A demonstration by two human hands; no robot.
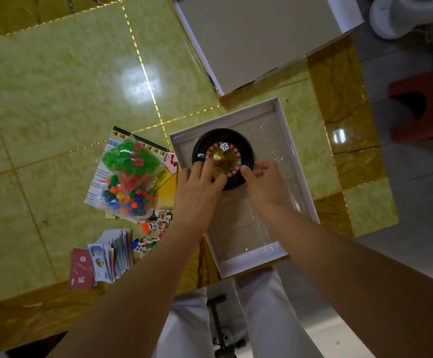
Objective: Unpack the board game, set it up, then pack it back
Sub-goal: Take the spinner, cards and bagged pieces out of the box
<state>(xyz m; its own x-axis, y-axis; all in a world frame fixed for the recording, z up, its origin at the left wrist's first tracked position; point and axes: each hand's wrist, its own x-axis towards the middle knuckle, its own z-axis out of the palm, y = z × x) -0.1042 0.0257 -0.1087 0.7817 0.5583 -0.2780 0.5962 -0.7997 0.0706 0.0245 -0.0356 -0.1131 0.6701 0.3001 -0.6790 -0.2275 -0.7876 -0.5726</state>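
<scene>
Green-tiled counter (55, 99) with gilt joints, its edges cut off by the frame. At the far right lies the upturned box lid (262, 40), partly out of view. Nearer stands the box base (251, 262) with a clear plastic insert (236, 228), holding the black roulette wheel (223, 151) in its far half. The left hand (197, 184) lies over the wheel's near-left part, hiding it; its fingers reach the gold hub, the grip indiscernible. The right hand (264, 182) curls thumb and fingers on the wheel's right rim. Left of the box: bag of plastic pieces (127, 177) on a folded, mostly covered board (167, 192), banknotes (112, 254), red cards (81, 271). A white die (224, 146) rests on the wheel.
</scene>
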